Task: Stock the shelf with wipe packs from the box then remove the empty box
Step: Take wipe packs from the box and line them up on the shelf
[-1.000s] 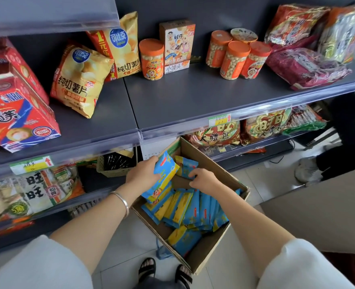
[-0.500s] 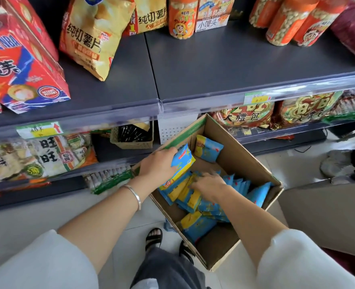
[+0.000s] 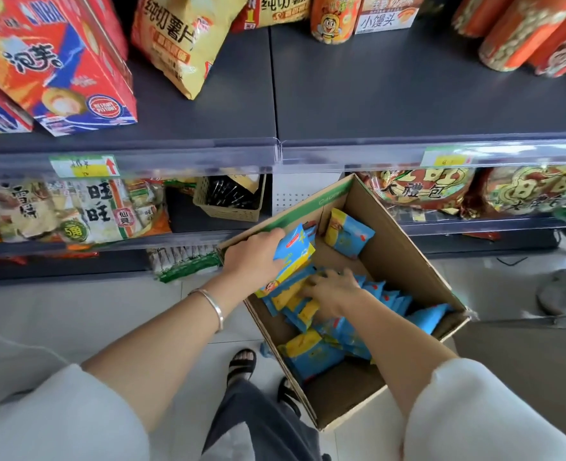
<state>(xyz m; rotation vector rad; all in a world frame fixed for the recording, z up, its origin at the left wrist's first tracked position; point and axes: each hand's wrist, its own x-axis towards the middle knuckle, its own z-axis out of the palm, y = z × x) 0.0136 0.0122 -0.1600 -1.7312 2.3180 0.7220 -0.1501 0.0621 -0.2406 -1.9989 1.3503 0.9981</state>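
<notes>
Pale floor tiles (image 3: 58, 311) lay under the person's sandalled feet (image 3: 241, 364), and the open cardboard box (image 3: 418, 261) sat at an angle before the lower shelves, near a woven basket (image 3: 228, 201). Inside it the left hand (image 3: 255, 257), a silver bangle (image 3: 213, 307) on its wrist, clutched a small stack of wipe packs (image 3: 295, 251), while the right hand (image 3: 331, 291) lay among the loose packs (image 3: 311, 357), its grasp too blurred to tell. Beyond, the dark grey shelf (image 3: 408, 94) carried a red carton (image 3: 58, 71), a yellow crisp bag (image 3: 175, 44) and orange canisters (image 3: 514, 38); the packs were glossy blue with yellow ends.
</notes>
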